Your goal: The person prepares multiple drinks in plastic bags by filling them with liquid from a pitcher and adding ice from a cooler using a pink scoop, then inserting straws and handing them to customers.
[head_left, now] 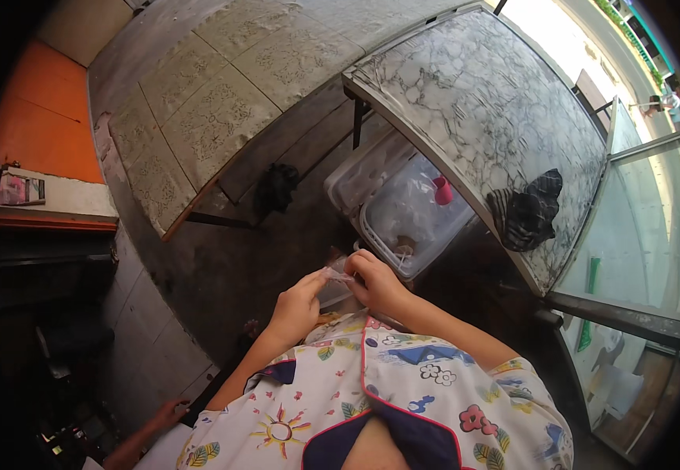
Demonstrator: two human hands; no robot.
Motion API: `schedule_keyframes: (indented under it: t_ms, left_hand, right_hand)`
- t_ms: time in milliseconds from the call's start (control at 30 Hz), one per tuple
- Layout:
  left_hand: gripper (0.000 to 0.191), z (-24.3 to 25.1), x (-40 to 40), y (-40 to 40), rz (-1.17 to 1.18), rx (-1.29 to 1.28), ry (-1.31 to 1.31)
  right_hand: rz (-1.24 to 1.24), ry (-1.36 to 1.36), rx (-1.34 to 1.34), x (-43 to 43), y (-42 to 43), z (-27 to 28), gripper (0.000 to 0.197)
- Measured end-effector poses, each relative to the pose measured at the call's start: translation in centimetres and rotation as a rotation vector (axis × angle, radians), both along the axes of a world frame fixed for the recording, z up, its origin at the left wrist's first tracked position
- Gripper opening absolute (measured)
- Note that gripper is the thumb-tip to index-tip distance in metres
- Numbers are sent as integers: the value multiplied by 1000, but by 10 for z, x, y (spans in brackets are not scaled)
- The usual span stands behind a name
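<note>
Both of my hands meet in front of my chest around a clear plastic bag. The fingers of my left hand pinch one side of its gathered top. My right hand grips the other side, with the fingers curled. The bag hangs below my hands, partly hidden by them, and its contents cannot be made out. Just beyond my right hand, on the floor, stands an uncovered translucent plastic bin with clear plastic and a pink cup inside.
A marble-patterned table bears a dark striped cloth. To its left stands a patterned table, with a black plastic bag below. A glass display case is at right. Another person's hand shows at lower left.
</note>
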State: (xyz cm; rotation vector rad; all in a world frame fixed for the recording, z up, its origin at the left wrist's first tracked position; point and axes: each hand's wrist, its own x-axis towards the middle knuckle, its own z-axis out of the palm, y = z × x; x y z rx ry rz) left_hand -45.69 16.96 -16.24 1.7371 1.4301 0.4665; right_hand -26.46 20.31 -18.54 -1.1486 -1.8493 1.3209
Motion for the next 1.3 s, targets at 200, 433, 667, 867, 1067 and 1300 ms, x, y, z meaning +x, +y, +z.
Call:
schedule_keyframes:
  t_ms: [200,433,667,867,1067,1300]
  left_hand:
    - [43,-47,17,0,122,-165,-110]
    - [45,-97,25,-5,355,-282,-205]
    - [40,-142,55,0,493,-259,-247]
    - [33,-162,82,20,459,-225,-308]
    - [29,-182,119,55,425,-175,-533]
    - [43,-204,144,101,317,-212,-617]
  right_hand:
    - [8,159,-604,47,4,-54,38]
    - [-774,77,-832,193,91,-235,67]
    - [-969,-273,-752,274,189,-377,93]
    - [-859,-211,-897,290,209,-431,84]
    - [-1055,-117,-986,286,203,-440,71]
    - [-910,56,-974,307,218,-435,83]
